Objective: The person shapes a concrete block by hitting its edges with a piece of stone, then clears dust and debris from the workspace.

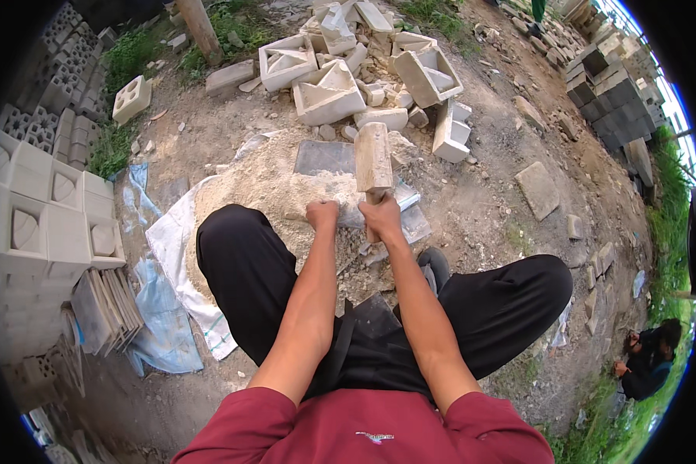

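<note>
My right hand point(382, 218) is wrapped round the handle of a wooden mallet point(373, 158), whose thick block head stands up beyond my fingers. To its left my left hand point(322, 214) is closed in a fist; what it holds, if anything, is hidden. Both hands are between my knees, by the edge of a heap of pale sand point(243, 185). Just beyond them lies a flat grey plate point(325, 158), partly dusted with the sand. Beside my right hand, more grey slabs point(414, 224) show from under the mallet.
Ahead lies a pile of broken pale blocks point(329, 93). On the left stand stacked white blocks point(50, 193), leaning boards point(107, 309) and a blue plastic sheet point(166, 325). Grey blocks point(612, 97) are stacked at the far right. Another person point(649, 359) is at the lower right.
</note>
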Demonstrator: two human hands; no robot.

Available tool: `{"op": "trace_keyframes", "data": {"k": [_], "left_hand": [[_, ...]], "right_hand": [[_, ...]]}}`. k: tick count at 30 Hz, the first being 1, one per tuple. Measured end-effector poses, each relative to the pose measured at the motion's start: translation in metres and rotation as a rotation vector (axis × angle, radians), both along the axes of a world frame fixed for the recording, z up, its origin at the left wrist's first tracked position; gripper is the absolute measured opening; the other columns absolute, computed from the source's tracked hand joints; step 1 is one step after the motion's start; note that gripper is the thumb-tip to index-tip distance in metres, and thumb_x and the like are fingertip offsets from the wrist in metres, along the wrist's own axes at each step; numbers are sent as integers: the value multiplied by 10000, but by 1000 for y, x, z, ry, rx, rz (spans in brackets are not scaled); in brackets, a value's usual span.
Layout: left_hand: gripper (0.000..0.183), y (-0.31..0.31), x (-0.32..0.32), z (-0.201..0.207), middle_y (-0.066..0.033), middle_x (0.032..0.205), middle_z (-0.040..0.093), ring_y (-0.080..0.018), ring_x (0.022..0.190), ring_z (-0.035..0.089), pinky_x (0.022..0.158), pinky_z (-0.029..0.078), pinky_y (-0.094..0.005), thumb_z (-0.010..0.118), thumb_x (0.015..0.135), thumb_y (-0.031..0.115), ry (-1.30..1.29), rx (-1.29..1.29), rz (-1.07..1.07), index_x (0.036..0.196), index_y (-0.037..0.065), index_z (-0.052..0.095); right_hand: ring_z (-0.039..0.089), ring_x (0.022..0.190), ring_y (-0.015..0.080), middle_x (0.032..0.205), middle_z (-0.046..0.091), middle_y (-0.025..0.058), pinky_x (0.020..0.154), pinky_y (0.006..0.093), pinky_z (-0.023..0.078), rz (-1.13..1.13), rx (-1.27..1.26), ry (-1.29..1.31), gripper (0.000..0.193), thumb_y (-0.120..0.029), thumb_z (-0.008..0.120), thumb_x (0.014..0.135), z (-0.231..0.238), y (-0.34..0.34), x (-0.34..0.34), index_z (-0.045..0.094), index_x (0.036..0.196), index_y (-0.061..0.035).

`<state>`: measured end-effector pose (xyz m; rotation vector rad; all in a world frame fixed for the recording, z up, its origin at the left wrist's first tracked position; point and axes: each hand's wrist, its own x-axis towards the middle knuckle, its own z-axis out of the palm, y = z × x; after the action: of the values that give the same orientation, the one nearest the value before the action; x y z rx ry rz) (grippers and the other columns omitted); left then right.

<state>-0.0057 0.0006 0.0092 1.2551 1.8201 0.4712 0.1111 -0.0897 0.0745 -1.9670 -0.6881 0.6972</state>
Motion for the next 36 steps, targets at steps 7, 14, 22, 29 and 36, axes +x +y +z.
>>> {"op": "trace_keyframes", "data": {"k": [7, 14, 22, 29, 36], "left_hand": [[247, -1, 10, 13, -263, 856, 688, -394, 877, 680, 828, 521, -434, 654, 695, 199, 16, 36, 53, 772, -30, 708], [252, 3, -12, -4, -222, 853, 707, -358, 848, 694, 807, 525, -410, 709, 664, 200, 44, 6, 65, 794, -16, 719], [233, 0, 3, 0, -255, 896, 695, -383, 880, 687, 824, 522, -424, 652, 683, 169, 15, -13, 56, 811, -14, 717], [237, 6, -13, 0, -250, 883, 696, -378, 870, 690, 813, 524, -413, 663, 667, 176, -3, -35, 71, 804, -9, 721], [232, 1, 2, 5, -252, 877, 696, -391, 868, 685, 817, 522, -419, 630, 686, 169, 39, 9, 103, 804, -8, 722]], "right_hand": [[693, 657, 267, 783, 689, 195, 609, 366, 551, 139, -83, -195, 483, -227, 708, 684, -48, -21, -28, 612, 1037, 88], [667, 902, 395, 915, 685, 247, 785, 418, 524, 34, 44, 39, 490, -257, 698, 664, 13, -2, -23, 627, 1032, 59], [666, 963, 389, 994, 685, 253, 846, 406, 531, 146, -241, -81, 500, -263, 715, 692, -34, -27, -36, 626, 1052, 73], [695, 842, 341, 792, 681, 247, 733, 390, 550, 17, -20, 293, 405, -230, 711, 687, 23, 4, -26, 608, 930, 78], [691, 744, 300, 760, 689, 171, 694, 399, 542, 79, -49, -85, 434, -219, 704, 684, -38, -19, -40, 622, 1003, 62]]}}
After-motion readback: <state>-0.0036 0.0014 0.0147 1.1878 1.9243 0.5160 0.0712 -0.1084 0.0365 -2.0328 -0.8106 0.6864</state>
